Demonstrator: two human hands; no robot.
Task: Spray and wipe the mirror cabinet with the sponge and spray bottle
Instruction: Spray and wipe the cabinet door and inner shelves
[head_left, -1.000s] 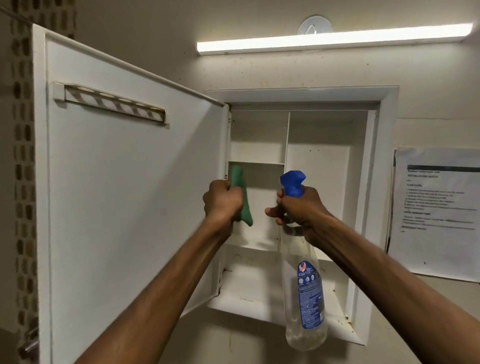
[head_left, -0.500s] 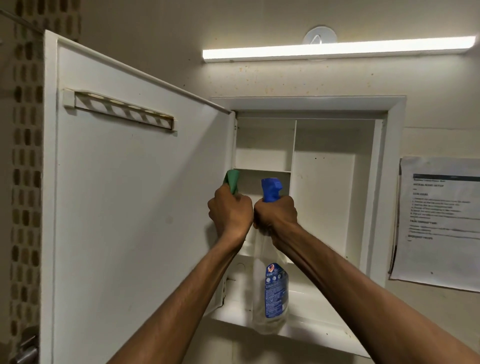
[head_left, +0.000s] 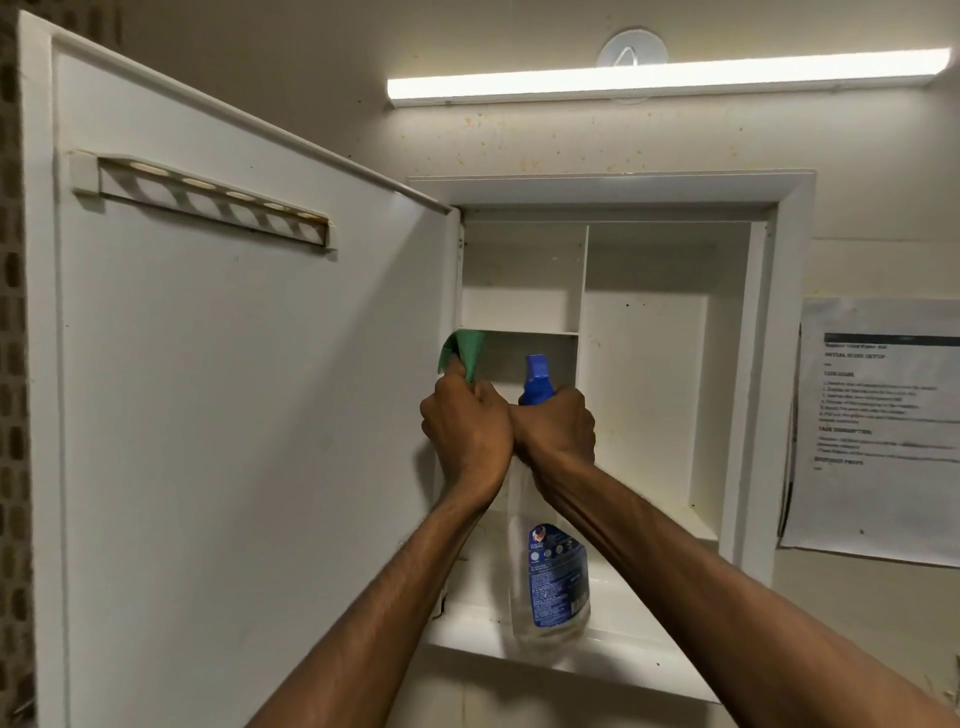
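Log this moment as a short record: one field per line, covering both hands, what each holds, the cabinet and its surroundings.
left hand: grips a green sponge at the hinge side of the cabinet opening
right hand: grips the neck of a spray bottle, blue nozzle up, clear body hanging below
hands: side by side, touching
cabinet: white, shelves bare where visible
door: swung open to the left, slotted rack near its top
light: lit strip above the cabinet
paper sheet: on the wall to the right

Your left hand (head_left: 465, 428): grips the green sponge (head_left: 462, 352).
Your right hand (head_left: 556, 428): grips the spray bottle (head_left: 550, 582).
Cabinet (head_left: 644, 364): door (head_left: 234, 415) open.
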